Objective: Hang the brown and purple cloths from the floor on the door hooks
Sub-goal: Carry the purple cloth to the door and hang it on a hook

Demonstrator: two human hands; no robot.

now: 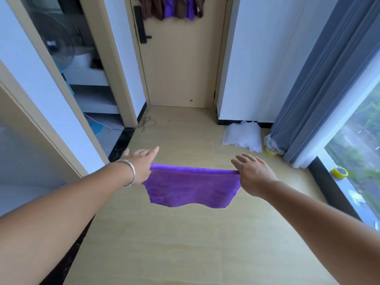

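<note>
A purple cloth (pixel 191 188) hangs stretched between my two hands above the wooden floor. My left hand (pixel 141 163), with a silver bangle at the wrist, pinches its left top corner, the other fingers pointing forward. At the right top corner my right hand (pixel 253 171) pinches the cloth in the same way. Straight ahead stands the closed door (pixel 181 64). Several brown and purple cloths (pixel 172 7) hang at its top; the hooks are hidden.
A white bag (pixel 242 136) lies on the floor by the right wall, next to a grey curtain (pixel 320 79). A yellow tape roll (pixel 339 172) sits on the window ledge. A cord (pixel 147 123) lies near the door. An open doorway (pixel 82 64) on the left shows a fan.
</note>
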